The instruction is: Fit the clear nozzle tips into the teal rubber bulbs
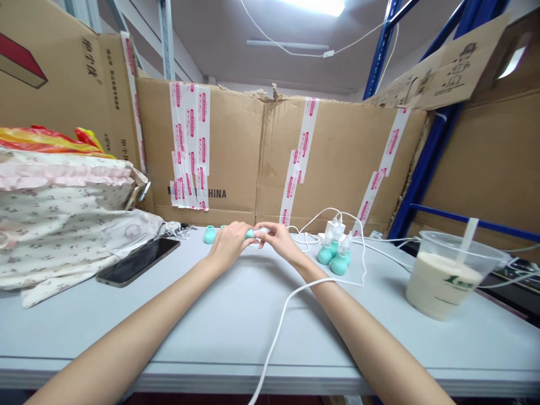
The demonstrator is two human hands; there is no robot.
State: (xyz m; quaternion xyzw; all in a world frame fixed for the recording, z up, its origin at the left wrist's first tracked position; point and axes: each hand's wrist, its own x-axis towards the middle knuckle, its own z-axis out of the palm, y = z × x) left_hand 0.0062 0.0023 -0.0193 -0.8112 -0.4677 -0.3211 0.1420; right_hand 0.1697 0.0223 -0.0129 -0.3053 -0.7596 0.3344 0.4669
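My left hand (230,243) is closed round a teal squeeze bulb (248,234), most of it hidden by the fingers. My right hand (276,237) pinches a clear plastic nozzle (261,231) that meets the bulb's neck. Both hands are together just above the table, near the cardboard wall. Just left of my left hand stands an open-necked teal bulb (209,235), with part of another behind the hand. To the right of my right hand, several teal bulbs with clear nozzles (339,262) stand upright in a group.
A white cable (282,315) runs over the grey table (236,326) and passes by my right forearm. A white charger (335,226) sits behind the grouped bulbs. At right stands a cup of milky drink (447,281) with a straw. A phone (139,262) and floral cloth (63,219) lie left.
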